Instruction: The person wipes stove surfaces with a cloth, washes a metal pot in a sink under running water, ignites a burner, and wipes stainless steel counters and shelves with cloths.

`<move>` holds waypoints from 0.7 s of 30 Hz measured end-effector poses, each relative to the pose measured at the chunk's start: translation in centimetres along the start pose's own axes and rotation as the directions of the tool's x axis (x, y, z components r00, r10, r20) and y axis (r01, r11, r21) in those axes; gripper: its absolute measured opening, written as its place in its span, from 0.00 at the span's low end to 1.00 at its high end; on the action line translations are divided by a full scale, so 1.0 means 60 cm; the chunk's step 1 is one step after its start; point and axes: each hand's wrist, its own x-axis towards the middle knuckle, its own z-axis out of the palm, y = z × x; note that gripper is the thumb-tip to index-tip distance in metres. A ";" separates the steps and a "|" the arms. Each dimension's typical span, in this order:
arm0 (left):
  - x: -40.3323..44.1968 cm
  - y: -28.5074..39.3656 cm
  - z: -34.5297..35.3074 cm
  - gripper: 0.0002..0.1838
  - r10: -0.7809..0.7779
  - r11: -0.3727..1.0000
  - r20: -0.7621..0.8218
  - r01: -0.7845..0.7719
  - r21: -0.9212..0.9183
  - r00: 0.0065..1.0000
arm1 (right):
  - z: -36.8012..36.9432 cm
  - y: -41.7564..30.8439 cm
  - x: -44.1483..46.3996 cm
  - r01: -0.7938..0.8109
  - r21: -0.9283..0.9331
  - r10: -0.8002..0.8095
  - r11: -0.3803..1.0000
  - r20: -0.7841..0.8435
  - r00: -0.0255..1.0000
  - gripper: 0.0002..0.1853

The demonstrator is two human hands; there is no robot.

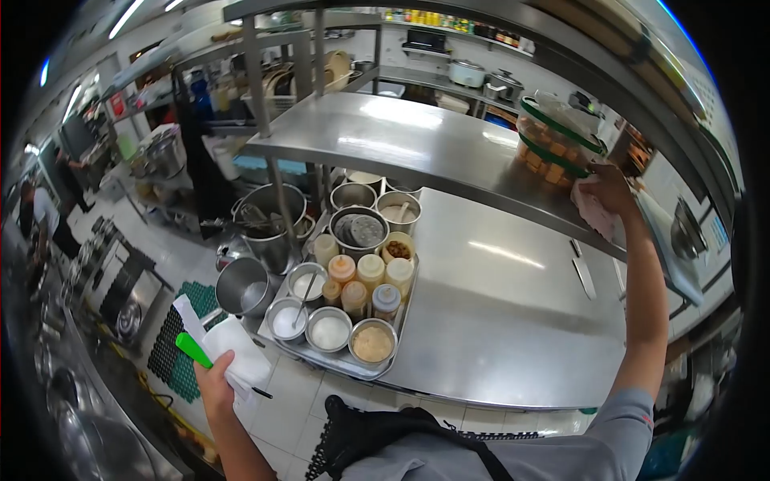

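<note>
My left hand (215,385) is closed round white papers (239,349), a bright green object (192,349) and what looks like a dark pen (262,393). At the upper right, my right hand (605,188) reaches to the steel shelf (385,136), its fingers closed on a pink cloth (592,212) at the shelf's edge. Just behind that hand stand stacked clear containers with green rims (553,148), holding orange-brown cubes. Whether the fingers also touch the containers cannot be made out.
A tray (385,370) of squeeze bottles (370,272) and metal bowls (328,330) sits left on the steel counter (497,337). A knife (583,272) lies at its right. Pots (244,287) stand left of the tray. Two people (48,212) are at the far left.
</note>
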 end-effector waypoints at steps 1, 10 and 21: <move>0.001 -0.002 -0.019 0.26 0.005 1.000 0.003 -0.005 -0.005 1.000 | 0.008 -0.026 0.006 0.002 0.031 -0.001 1.000 -0.033 0.999 0.37; 0.034 0.010 -0.091 0.25 0.042 0.999 -0.060 -0.043 -0.021 0.997 | 0.062 -0.328 0.136 0.148 0.077 -0.136 0.986 -0.145 0.980 0.35; 0.041 0.020 -0.210 0.27 0.032 0.999 -0.181 -0.031 0.008 0.983 | 0.135 -0.558 0.315 0.292 0.222 -0.253 0.930 -0.189 0.949 0.29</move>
